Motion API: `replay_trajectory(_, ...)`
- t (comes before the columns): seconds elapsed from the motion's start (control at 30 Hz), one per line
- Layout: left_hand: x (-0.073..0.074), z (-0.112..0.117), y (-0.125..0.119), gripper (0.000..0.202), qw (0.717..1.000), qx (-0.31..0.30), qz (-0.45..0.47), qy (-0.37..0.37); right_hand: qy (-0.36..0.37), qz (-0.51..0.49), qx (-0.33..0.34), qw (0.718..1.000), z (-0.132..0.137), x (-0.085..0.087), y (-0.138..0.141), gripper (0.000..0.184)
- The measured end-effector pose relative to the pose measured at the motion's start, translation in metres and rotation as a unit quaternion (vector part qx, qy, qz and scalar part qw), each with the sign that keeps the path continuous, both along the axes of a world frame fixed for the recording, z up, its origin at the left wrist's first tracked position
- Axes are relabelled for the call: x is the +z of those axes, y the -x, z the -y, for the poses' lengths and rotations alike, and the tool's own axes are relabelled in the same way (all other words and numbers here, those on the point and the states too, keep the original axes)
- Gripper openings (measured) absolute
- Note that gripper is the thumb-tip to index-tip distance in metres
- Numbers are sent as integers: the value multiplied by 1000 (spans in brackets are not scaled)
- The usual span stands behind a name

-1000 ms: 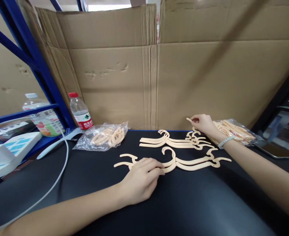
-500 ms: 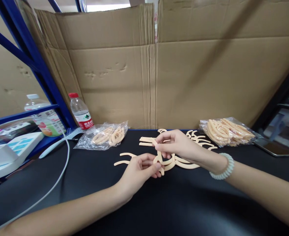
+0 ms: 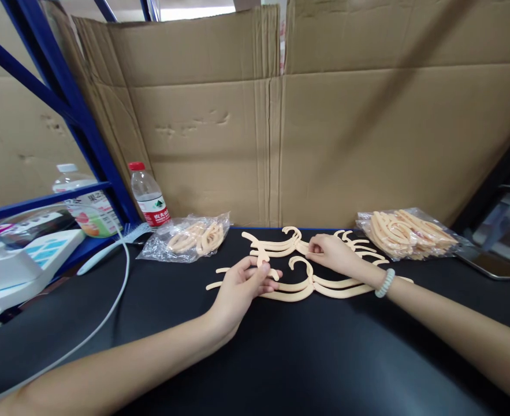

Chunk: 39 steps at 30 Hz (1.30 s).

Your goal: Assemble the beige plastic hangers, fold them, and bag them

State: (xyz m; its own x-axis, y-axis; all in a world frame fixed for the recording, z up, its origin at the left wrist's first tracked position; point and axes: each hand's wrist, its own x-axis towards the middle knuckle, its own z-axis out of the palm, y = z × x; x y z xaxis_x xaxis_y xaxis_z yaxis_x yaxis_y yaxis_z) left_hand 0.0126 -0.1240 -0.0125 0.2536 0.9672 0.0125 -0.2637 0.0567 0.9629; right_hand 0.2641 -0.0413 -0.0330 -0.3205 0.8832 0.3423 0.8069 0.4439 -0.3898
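My left hand (image 3: 246, 284) pinches a beige hanger piece (image 3: 261, 253), a curved strip that slants up to the left from the fingertips. A beige clothes hanger (image 3: 296, 294) with its hook (image 3: 297, 260) lies just under and to the right of that hand. Behind it rests another beige hanger (image 3: 276, 249), hook toward the cardboard. Over the right part of these hangers is my right hand (image 3: 329, 252), fingers curled together; what they hold, if anything, is hidden. Several curved beige pieces (image 3: 369, 252) lie beyond and beside the right hand.
Clear bags of beige parts lie at the back left (image 3: 198, 237) and back right (image 3: 404, 231). A red-capped water bottle (image 3: 149, 196) stands by the blue frame (image 3: 79, 124). At left are a power strip (image 3: 38, 263) and a white cable (image 3: 122, 289). Cardboard (image 3: 203, 138) walls the back.
My right hand has let go of the piece near my left hand and moved right, over the hangers. My left hand keeps the piece, moved slightly left, its long end now pointing up-left.
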Motion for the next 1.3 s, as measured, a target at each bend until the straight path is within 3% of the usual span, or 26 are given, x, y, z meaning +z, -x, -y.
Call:
replay_trajectory(0.1, 1, 1, 0, 33, 1000, 25, 10, -6, -14, 6, 1, 1000, 0, -4, 2, 19)
replay_trajectory(0.2, 3, 3, 0, 33, 999, 36, 19, -7, -31, -8, 4, 999, -1, 4, 1, 20)
replay_trajectory(0.37, 10, 7, 2, 32, 999, 42, 29, -19, -80, -54, 13, 995, 9, 35, -4, 12)
replay_trajectory(0.53, 15, 8, 4, 36, 999, 37, 20, -30, -125, -120, 32, 984, 31, 69, -14, 20)
replay_trajectory(0.67, 15, 8, 4, 33, 999, 19, 6, -36, -116, -90, 13, 989, 53, 82, -24, 17)
replay_trajectory(0.8, 9, 10, 7, 23, 999, -19, -4, -45, -79, -27, 27, 996, 78, 77, -29, 17)
replay_trajectory(0.97, 4, 7, 13, 19, 997, -43, 13, -61, -12, -72, 71, 995, 100, 55, -23, 19)
replay_trajectory(1.13, 3, 2, 12, 26, 996, -46, 45, -54, -18, -114, 51, 992, 106, 35, -13, 24)
replay_trajectory(1.3, 2, 0, 14, 28, 998, -37, 8, -47, -39, -165, 31, 985, 108, 25, -16, 25)
